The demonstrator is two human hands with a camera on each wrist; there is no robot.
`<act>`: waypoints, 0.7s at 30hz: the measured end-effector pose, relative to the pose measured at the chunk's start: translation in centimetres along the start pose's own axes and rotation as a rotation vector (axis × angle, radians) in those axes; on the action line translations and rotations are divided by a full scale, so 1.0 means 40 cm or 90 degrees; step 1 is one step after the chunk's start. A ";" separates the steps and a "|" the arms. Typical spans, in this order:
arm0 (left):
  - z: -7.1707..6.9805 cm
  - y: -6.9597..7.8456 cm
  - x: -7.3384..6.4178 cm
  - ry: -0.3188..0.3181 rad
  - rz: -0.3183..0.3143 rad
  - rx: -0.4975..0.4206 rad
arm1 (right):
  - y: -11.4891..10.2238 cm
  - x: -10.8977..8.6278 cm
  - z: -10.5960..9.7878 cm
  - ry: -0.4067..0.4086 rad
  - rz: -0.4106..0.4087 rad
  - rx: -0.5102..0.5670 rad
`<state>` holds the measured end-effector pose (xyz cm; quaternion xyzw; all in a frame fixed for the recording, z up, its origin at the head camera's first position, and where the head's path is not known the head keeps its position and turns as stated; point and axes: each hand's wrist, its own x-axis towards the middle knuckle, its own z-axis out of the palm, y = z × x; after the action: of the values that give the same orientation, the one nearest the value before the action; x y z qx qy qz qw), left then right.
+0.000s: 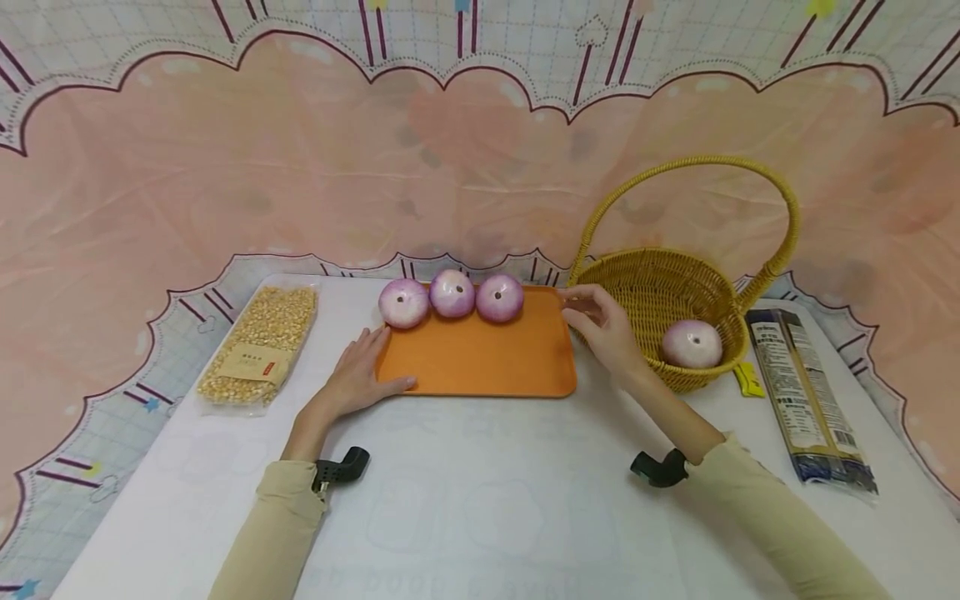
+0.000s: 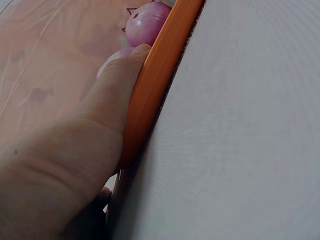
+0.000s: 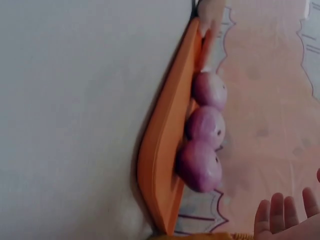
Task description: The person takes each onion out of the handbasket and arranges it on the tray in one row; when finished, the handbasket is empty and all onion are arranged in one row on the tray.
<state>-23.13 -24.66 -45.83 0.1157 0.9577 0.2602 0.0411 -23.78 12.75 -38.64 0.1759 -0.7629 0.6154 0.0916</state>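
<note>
Three purple onions (image 1: 452,293) stand in a row along the far edge of an orange tray (image 1: 480,354). My left hand (image 1: 358,372) rests on the tray's near left corner. Its fingers lie along the left side and the thumb reaches over the near edge, as the left wrist view also shows. Close to the far right corner is my right hand (image 1: 606,329), its fingers loosely bent and holding nothing. In the right wrist view the right hand's fingers (image 3: 276,212) are apart from the onions. Another onion (image 1: 692,343) lies inside the yellow wicker basket (image 1: 637,287).
Left of the tray lies a clear bag of yellow corn kernels (image 1: 262,342). Right of the basket are a small yellow packet (image 1: 748,379) and a long dark package (image 1: 810,396). The basket's tall handle (image 1: 697,162) arches upward beside my right hand. A patterned cloth (image 1: 337,175) hangs behind.
</note>
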 end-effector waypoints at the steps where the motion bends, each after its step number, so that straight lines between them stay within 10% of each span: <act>1: 0.000 0.000 0.000 -0.001 -0.001 -0.001 | 0.002 0.001 -0.010 -0.007 0.002 -0.009; 21: 0.004 -0.005 0.001 -0.003 0.002 -0.001 | -0.001 -0.005 -0.149 -0.162 0.026 -0.161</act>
<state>-23.17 -24.75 -46.08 0.1178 0.9571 0.2610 0.0430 -24.05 18.56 -37.34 0.2235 -0.8432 0.4890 0.0032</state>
